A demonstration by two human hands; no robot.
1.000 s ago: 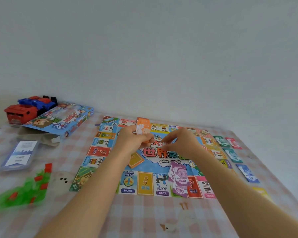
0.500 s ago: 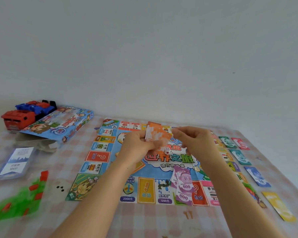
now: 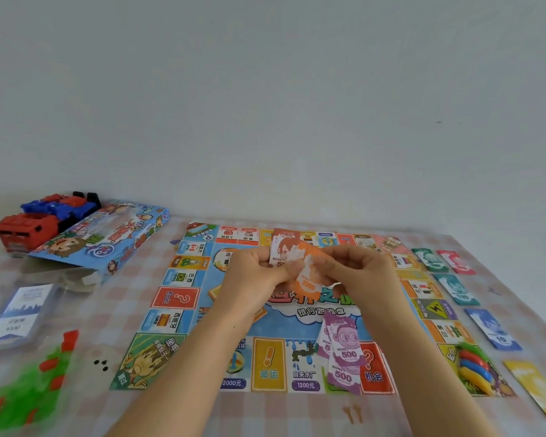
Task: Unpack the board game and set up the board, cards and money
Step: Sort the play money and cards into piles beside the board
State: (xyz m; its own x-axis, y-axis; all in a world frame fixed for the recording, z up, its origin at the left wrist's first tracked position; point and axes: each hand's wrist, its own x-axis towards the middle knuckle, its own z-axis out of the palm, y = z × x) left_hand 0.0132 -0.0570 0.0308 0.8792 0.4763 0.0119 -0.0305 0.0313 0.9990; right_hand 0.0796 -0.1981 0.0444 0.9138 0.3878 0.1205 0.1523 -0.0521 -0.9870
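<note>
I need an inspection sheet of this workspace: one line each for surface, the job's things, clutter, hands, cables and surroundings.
Surface: table under a pink checked cloth.
Job's things: game board unfolded; purple 500 notes on its near edge; single notes in a row right of it; pawns on its near right corner; wrapped card pack and green and red pieces at the left; box far left.
Clutter: toy truck behind the box.
Hands: left hand grips orange notes; right hand pinches one of them.
Cables: nothing seen.
Surroundings: plain pale wall.
</note>
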